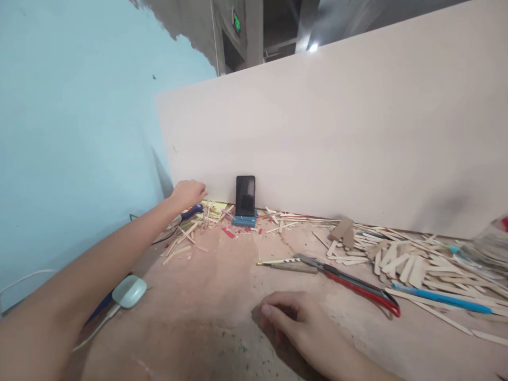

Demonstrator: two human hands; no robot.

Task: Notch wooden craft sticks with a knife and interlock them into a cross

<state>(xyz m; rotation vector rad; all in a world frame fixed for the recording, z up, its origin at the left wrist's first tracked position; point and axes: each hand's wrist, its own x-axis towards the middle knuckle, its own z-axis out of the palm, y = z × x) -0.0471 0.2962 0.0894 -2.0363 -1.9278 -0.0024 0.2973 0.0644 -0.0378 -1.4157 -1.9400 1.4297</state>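
My left hand [189, 193] is stretched out to the back left, above a scatter of thin wooden strips and scraps. Its fingers are curled, and what they hold, if anything, is hidden. Just below it lies a blue-handled tool [192, 212] with a cable beside it. My right hand [296, 320] rests low on the table at the front, loosely closed, thumb against the index finger, with nothing visible in it. Beyond it are a red-and-black utility knife [349, 286], a patterned pencil [280, 261] and a slim wooden-looking tool [293, 268].
A phone [245, 196] stands upright on a blue stand [244, 220] against the white panel [317, 137]. Many wooden craft sticks [408, 267] and a blue pen [444, 299] lie at the right. A pale green case [129, 291] with a white cable sits under my left forearm.
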